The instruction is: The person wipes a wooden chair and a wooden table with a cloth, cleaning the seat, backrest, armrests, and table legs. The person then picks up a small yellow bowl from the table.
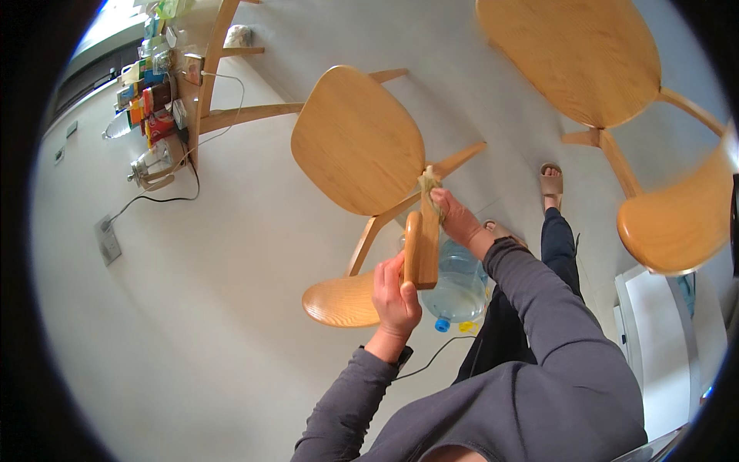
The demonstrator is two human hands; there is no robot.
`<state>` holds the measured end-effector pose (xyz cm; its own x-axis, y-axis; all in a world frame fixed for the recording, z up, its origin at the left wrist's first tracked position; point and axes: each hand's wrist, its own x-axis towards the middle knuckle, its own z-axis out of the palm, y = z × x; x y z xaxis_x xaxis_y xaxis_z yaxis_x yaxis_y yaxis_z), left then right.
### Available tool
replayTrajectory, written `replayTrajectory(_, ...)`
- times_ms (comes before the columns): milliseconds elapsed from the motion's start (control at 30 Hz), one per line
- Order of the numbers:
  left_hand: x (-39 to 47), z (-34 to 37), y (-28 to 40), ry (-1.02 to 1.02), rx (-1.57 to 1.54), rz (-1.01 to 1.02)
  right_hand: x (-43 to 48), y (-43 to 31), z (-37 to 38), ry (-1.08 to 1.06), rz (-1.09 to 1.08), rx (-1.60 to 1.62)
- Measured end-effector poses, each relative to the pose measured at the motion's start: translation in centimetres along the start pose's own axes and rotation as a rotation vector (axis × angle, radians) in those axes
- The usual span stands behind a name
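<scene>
A wooden chair (358, 141) with a rounded seat stands before me, its curved backrest (340, 300) towards me. My left hand (397, 297) grips the backrest near its upright edge. In my right hand (456, 216) is a crumpled, pale greenish cloth (429, 183), pressed against the chair's wooden back post (428, 248). The fingers of the right hand are partly hidden by the cloth and the post. Just beyond the post, low down, is a large clear water bottle (456, 294) with a blue cap.
A second wooden chair (577, 58) stands at the right. At the upper left, a wooden table (211, 63) holds bottles, packets and a glass jug (159, 159). A cable runs to a wall socket (108, 239). A white cabinet (658, 346) is at the lower right.
</scene>
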<state>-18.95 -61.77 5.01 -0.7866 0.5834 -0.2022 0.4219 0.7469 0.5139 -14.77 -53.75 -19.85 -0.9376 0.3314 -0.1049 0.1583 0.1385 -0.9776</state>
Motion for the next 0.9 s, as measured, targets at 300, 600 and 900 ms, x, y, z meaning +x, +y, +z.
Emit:
replayTrajectory(300,-0.1,-0.1,0.2,-0.025,-0.044,-0.088,-1.5,-4.7,-1.8,0.095,-0.139,0.110)
replayTrajectory(600,-0.1,-0.3,0.2,-0.074,0.016,-0.086,3.4,9.5,4.7,0.111,-0.009,-0.174)
replayTrajectory(900,0.4,0.2,0.8,-0.035,0.086,-0.089,6.0,16.8,4.1,0.004,0.224,-0.315)
